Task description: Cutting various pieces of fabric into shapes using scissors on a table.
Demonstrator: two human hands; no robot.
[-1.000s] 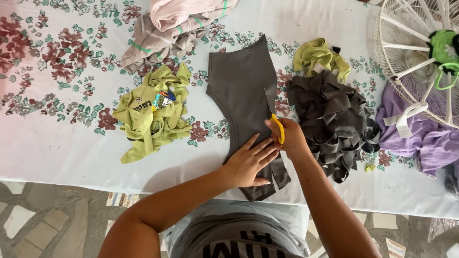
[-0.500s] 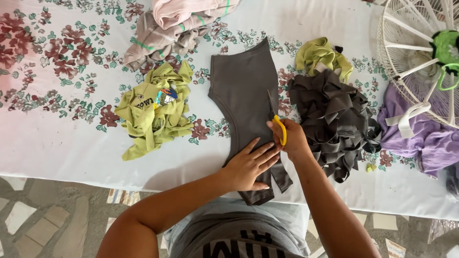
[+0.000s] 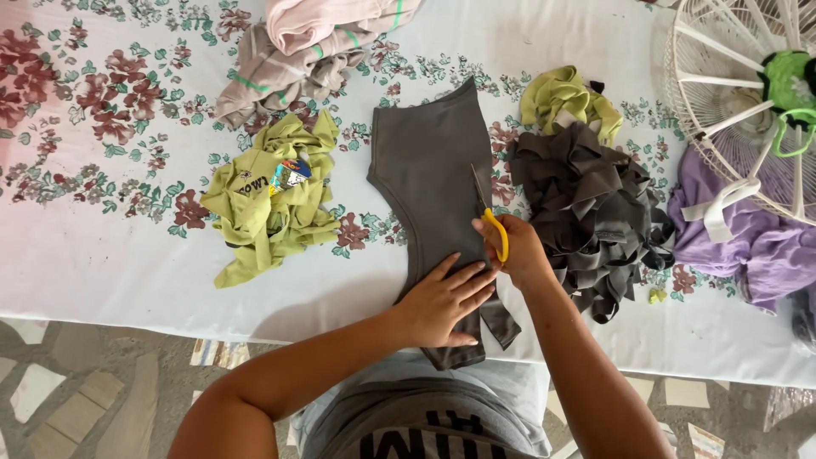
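Left hand (image 3: 444,302) lies flat, fingers spread, pressing the dark grey fabric piece (image 3: 433,183) at the table's near edge, while right hand (image 3: 514,251), fingers curled closed, grips yellow-handled scissors (image 3: 491,217) cutting its right side.

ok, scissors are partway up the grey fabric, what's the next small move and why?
Probably close the yellow-handled scissors and slide them a little further up the flat dark grey fabric piece. The right hand holds them with the blades pointing up the fabric's right side, a cut strip already hangs free below, and the left hand lies flat, pinning the cloth.
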